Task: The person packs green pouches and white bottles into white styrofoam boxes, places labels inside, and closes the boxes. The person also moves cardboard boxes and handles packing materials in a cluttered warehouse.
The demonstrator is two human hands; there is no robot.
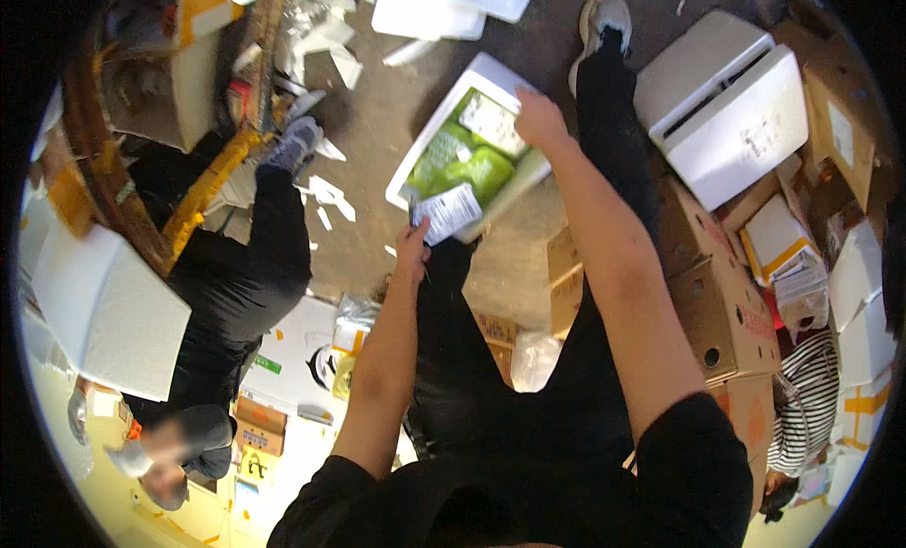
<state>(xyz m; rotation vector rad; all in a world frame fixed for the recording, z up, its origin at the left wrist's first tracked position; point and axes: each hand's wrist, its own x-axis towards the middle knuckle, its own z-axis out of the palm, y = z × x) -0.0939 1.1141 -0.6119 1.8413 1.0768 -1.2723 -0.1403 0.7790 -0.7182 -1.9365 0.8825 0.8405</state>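
Observation:
An open white foam box (405,167) stands tilted before me, with green plastic-wrapped goods (463,167) and a white, dark-speckled pack (490,122) inside. My right hand (541,121) grips the box's far right rim. At the near left corner, my left hand (411,250) pinches a white printed label sheet (447,214), which overlaps the green goods and the box edge. Whether the sheet touches the goods cannot be told.
White foam lids (428,10) and foam scraps (333,194) lie on the floor ahead. White foam boxes (736,130) and stacked cardboard cartons (729,314) stand at the right. A yellow-taped frame (212,187) and other people (241,293) are at the left.

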